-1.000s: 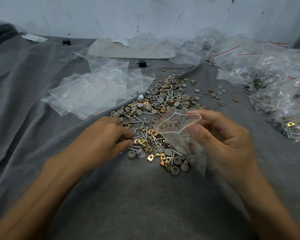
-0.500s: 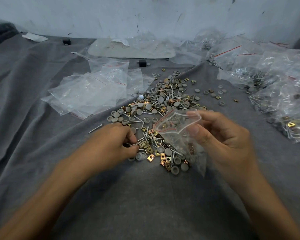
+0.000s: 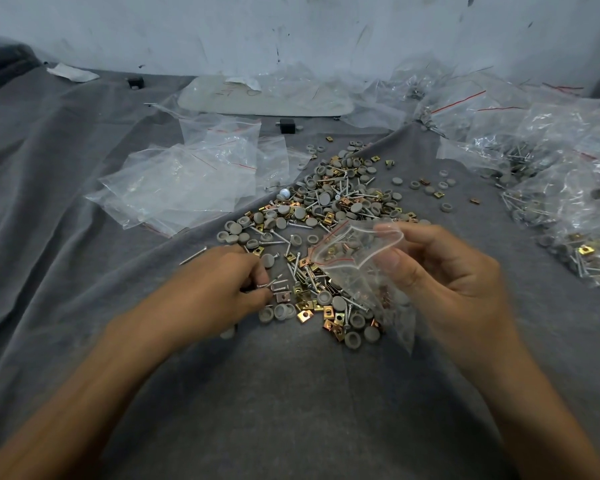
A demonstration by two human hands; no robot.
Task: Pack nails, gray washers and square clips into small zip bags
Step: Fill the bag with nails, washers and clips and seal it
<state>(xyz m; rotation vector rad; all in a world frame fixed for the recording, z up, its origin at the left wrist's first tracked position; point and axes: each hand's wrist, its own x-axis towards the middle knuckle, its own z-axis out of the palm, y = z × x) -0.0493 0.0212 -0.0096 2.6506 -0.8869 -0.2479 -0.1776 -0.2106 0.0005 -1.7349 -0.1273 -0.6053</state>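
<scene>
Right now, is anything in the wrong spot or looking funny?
Yes, a little. One nail lies alone on the gray cloth, apart from the pile of parts, just beyond the left hand. A single white round piece also sits at the pile's left edge among gray washers. Nothing looks broken.

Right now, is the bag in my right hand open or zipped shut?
Open: the right hand pinches the small zip bag at its rim, and its mouth gapes wide.

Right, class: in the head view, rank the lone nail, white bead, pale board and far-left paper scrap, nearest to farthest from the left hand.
1. Lone nail, just beyond the left hand.
2. White bead, pile's left edge.
3. Pale board, back centre.
4. Paper scrap, far back left.
</scene>
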